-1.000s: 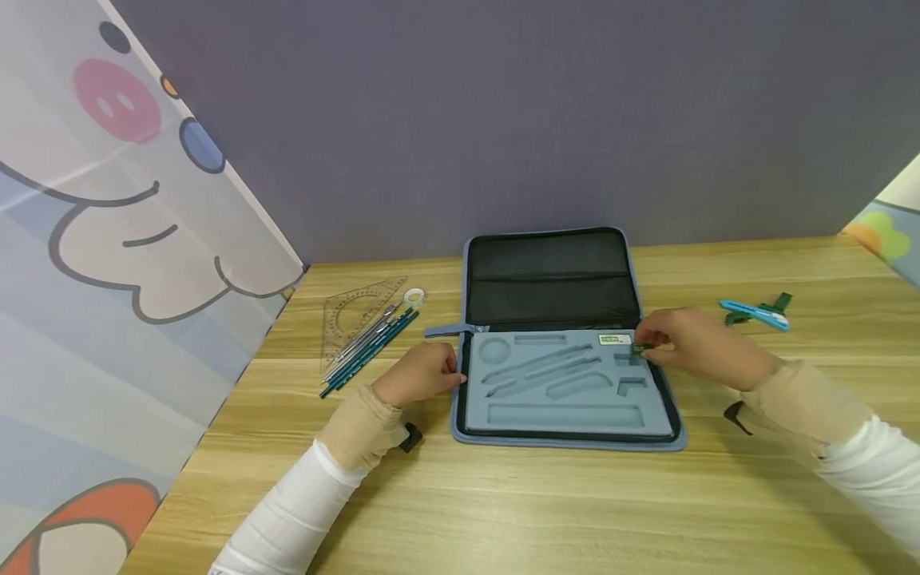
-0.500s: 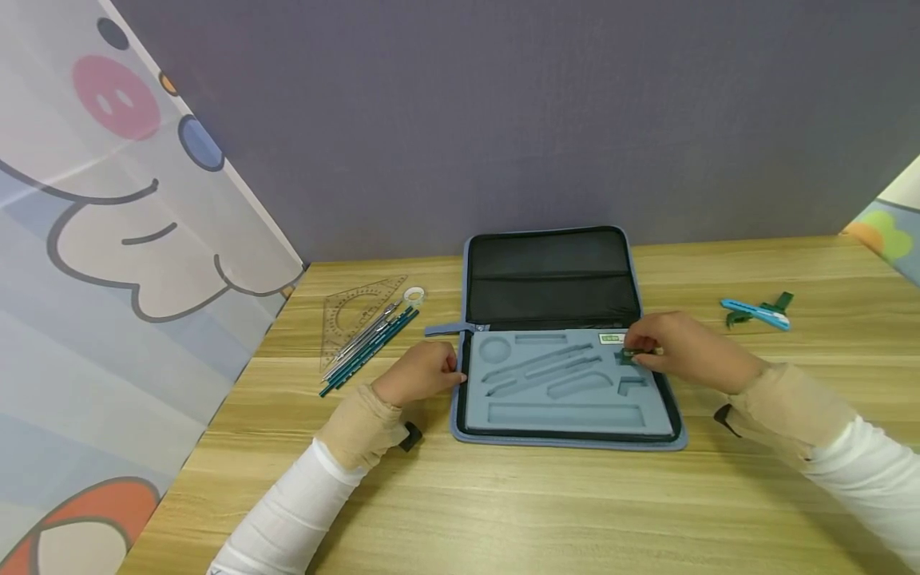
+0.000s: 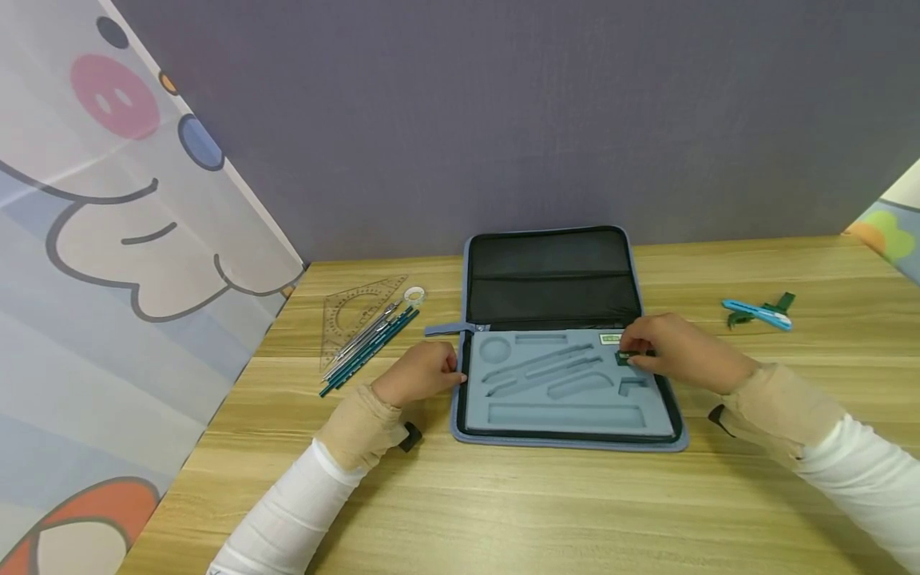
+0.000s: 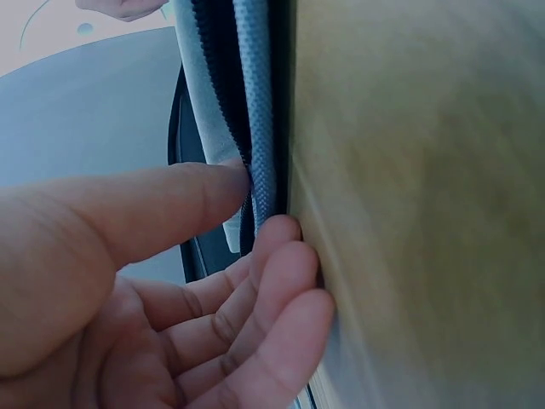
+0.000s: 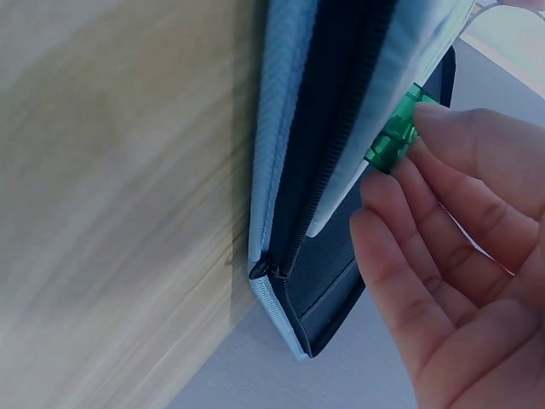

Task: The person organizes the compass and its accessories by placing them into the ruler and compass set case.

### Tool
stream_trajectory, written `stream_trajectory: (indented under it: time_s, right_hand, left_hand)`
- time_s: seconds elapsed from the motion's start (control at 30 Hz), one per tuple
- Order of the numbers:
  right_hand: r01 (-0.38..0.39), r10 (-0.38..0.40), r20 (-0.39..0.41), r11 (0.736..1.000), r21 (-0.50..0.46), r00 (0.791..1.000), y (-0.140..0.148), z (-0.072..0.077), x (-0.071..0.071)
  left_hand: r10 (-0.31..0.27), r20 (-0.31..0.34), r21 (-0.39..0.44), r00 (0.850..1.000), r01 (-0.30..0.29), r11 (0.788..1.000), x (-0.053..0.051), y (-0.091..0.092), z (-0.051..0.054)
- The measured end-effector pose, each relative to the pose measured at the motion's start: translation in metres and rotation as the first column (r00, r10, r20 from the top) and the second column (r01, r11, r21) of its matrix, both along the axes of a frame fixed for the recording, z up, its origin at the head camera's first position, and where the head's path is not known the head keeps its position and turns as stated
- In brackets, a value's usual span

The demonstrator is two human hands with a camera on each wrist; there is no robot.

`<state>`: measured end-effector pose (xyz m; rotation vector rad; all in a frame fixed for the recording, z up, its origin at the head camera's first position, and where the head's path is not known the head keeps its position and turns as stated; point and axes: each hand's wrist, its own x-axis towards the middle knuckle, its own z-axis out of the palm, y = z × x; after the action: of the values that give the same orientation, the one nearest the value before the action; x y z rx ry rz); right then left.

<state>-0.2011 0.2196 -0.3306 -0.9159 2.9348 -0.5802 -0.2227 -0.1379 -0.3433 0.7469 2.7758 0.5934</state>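
A zip case point(image 3: 568, 443) lies unfolded on the table, its lower half filled by a grey-blue tray point(image 3: 532, 367) with shaped recesses. The right hand point(image 3: 679, 351) pinches a small green translucent piece point(image 3: 622, 358) at a recess near the tray's upper right, by a white-green label point(image 3: 610, 339). In the right wrist view thumb and fingers grip the green piece point(image 5: 395, 136) against the tray surface. At the case's left edge the left hand point(image 3: 420, 374) pinches the rim; the left wrist view has its thumb on the zipper side and curled fingers at the fabric edge point(image 4: 257, 102).
Left of the case lie a clear set square point(image 3: 329, 319), dark green pencils point(image 3: 374, 351), silver drawing tools point(image 3: 359, 335) and a white ring-shaped item point(image 3: 414, 295). To the right are a blue cutter point(image 3: 758, 313) and green pieces point(image 3: 740, 319). A grey panel point(image 3: 546, 120) stands behind.
The right hand has moved slightly left with the green piece, from the tray's right edge down to a recess. The left hand has stayed at the case's left edge.
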Motion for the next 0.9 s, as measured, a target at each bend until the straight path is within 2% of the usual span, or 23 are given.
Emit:
stream_trajectory:
  time_s: [0.43, 0.9]
  right_hand:
    - [0.006, -0.006, 0.013, 1.0, 0.015, 1.0, -0.0024, -0.0008, -0.001]
    - [-0.007, 0.007, -0.014, 1.0, 0.016, 1.0, -0.0017, -0.0044, -0.0003]
  left_hand:
    - [-0.001, -0.009, -0.009, 1.0, 0.001, 1.0, -0.0013, -0.0017, -0.0021]
    - [0.008, -0.01, -0.008, 1.0, -0.008, 1.0, -0.0001, 0.0001, -0.001]
